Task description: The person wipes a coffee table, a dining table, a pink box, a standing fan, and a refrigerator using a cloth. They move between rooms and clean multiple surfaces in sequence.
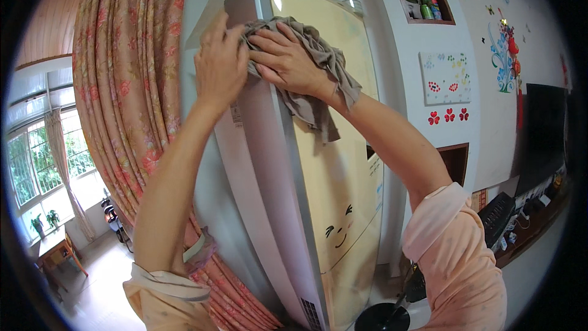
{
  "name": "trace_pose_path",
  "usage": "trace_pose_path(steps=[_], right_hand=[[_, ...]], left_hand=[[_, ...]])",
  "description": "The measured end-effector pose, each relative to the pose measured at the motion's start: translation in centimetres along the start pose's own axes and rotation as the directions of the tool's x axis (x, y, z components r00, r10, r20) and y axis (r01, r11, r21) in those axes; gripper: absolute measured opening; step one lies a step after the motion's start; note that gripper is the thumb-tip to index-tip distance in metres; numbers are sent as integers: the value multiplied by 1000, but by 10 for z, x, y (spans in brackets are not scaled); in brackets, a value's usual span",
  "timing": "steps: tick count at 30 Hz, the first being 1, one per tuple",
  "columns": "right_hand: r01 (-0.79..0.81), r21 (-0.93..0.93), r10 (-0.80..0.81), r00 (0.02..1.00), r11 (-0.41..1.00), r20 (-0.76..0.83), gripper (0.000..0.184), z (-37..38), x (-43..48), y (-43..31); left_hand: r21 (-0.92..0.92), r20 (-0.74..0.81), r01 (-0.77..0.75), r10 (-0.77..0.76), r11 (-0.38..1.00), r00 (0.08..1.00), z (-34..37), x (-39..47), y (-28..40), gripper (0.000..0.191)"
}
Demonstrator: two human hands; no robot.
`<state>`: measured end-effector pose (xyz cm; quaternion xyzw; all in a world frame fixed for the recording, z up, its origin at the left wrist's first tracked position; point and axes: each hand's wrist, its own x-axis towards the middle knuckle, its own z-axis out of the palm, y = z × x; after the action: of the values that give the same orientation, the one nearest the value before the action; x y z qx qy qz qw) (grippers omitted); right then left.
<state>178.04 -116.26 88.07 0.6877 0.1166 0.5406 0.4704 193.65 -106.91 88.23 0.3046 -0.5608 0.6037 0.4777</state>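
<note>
A tall refrigerator with a pale yellow front (317, 170) and a grey side (271, 161) stands before me. A crumpled grey-brown cloth (328, 55) lies against its upper front edge, one end hanging down the door. My right hand (287, 62) is on the cloth, fingers spread over it and pressing it to the corner. By the refrigerator's side, my left hand (220, 64) is raised, its fingers bent beside the cloth's left edge. Its fingertips are blurred, and whether they pinch the cloth is unclear.
A floral curtain (128, 78) hangs close on the left. Glass jars (353, 5) sit on top of the refrigerator. To the right are a wall niche with bottles (427, 9) and a television (544, 138). A black round base (382, 317) stands low at the front.
</note>
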Motion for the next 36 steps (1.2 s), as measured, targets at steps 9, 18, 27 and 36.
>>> trace_pose_path(steps=[9, 18, 27, 36], right_hand=[[-85, 67, 91, 991, 994, -96, 33, 12, -10, -3], [-42, 134, 69, 977, 990, -203, 27, 16, -15, -5], [-76, 118, 89, 991, 990, -104, 32, 15, -16, -6], [-147, 24, 149, 983, 989, -106, 33, 11, -16, -9]], left_hand=[[-3, 72, 177, -176, 984, 982, 18, 108, -36, 52], [-61, 130, 161, -152, 985, 980, 20, 133, -34, 52], [162, -46, 27, -20, 986, 999, 16, 118, -10, 50], [-226, -104, 61, -87, 972, 991, 10, -8, 31, 42]])
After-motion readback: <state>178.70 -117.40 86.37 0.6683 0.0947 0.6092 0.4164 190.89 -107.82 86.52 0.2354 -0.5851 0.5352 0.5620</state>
